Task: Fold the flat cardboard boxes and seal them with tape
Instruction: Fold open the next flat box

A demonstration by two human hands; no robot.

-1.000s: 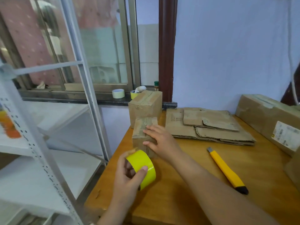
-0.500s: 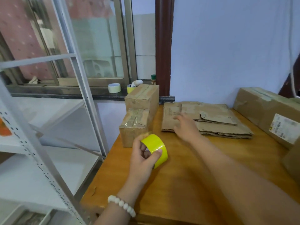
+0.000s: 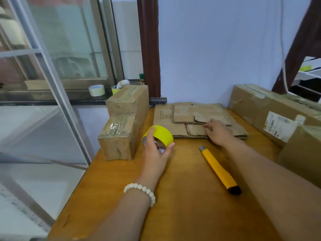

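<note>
The left hand (image 3: 156, 150), a white bead bracelet (image 3: 142, 189) on its wrist, holds the yellow tape roll (image 3: 160, 135) above the wooden table (image 3: 173, 206), just left of the table's middle. Its fingers curl over the roll's far rim and the thumb presses the near rim, so the roll is clasped between them with its open core facing the camera. The right hand (image 3: 218, 132) reaches to twelve o'clock and rests on the near edge of the stack of flat cardboard boxes (image 3: 180, 119), which lies against the back wall. Its fingers lie close together and lightly bent, tips on a top flap; whether they pinch an edge cannot be told. At ten o'clock of the table two taped boxes stand touching, the nearer sealed box (image 3: 118, 141) in front of the taller sealed box (image 3: 128, 101). A yellow utility knife (image 3: 219, 169) lies between the forearms, blade end toward the stack. A long carton (image 3: 257, 106) lies along the table's edge at two o'clock. A pale tape roll (image 3: 96, 90) sits on the window sill at eleven o'clock.
</note>
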